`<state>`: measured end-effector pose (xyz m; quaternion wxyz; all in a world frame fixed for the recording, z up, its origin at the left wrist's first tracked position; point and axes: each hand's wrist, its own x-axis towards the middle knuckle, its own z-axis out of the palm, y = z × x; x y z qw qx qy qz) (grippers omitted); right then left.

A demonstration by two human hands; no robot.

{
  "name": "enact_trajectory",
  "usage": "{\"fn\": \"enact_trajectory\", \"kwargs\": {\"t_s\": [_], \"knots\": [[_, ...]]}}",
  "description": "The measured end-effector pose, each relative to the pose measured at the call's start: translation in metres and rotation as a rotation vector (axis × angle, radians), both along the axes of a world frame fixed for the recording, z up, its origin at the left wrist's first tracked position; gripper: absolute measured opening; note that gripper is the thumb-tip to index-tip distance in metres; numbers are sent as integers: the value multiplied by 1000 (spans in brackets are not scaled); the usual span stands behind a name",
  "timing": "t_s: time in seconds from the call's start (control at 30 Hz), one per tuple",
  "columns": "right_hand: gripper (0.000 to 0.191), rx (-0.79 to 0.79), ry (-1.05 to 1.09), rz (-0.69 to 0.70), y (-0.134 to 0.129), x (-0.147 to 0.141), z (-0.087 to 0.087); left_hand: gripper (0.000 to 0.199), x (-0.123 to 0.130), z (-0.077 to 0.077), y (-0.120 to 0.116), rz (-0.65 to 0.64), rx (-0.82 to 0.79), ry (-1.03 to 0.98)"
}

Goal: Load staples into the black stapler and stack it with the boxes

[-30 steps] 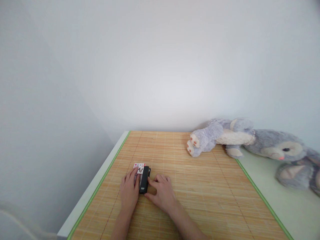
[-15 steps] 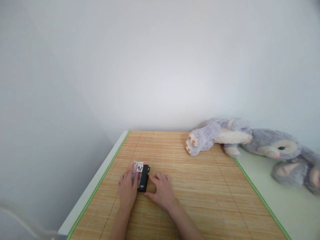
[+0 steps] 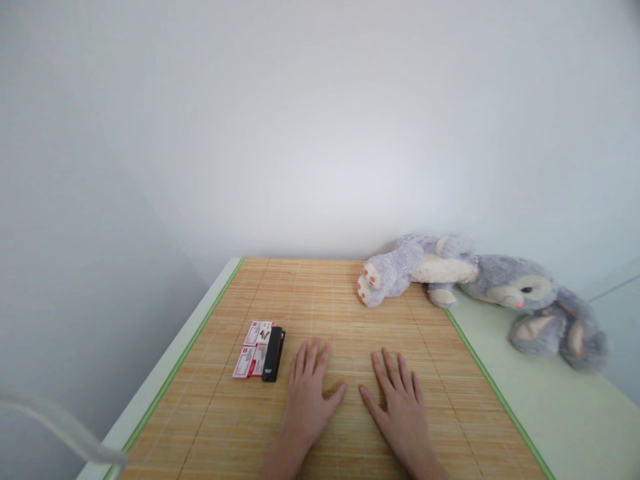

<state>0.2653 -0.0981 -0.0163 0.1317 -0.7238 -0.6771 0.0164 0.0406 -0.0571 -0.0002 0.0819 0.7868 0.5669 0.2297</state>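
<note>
A black stapler [image 3: 273, 355] lies lengthwise on the bamboo mat [image 3: 320, 300], left of my hands. Against its left side sit small red-and-white boxes [image 3: 251, 359], probably staple boxes, one printed with a picture of a stapler. My left hand [image 3: 309, 393] rests flat on the mat just right of the stapler, fingers spread and not touching it. Farther right, my right hand [image 3: 399, 403] also lies palm down with its fingers apart. Neither hand holds anything.
A grey plush rabbit [image 3: 445, 270] lies on its side along the back right, partly off the mat. The mat has a green border over a pale table [image 3: 575, 413]. A blurred white cord [image 3: 65, 427] crosses the lower left. Walls stand behind and to the left.
Both hands have left the stapler and boxes, moved right and come down flat on the mat. The stapler and boxes stay together. The view has shifted slightly.
</note>
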Motion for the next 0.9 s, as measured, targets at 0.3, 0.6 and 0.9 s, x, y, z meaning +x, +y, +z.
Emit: {"fn": "enact_trajectory", "kwargs": {"t_s": [0.3,0.6,0.9], "knots": [[74,-20,-56,-12,7,-21,6,79,7,-5,0,36,21,76],[69,-33,-3,53,7,-22,13,80,9,-4,-1,52,11,93],[70,-27,-22,51,7,-22,10,81,9,-5,0,46,0,109]]}}
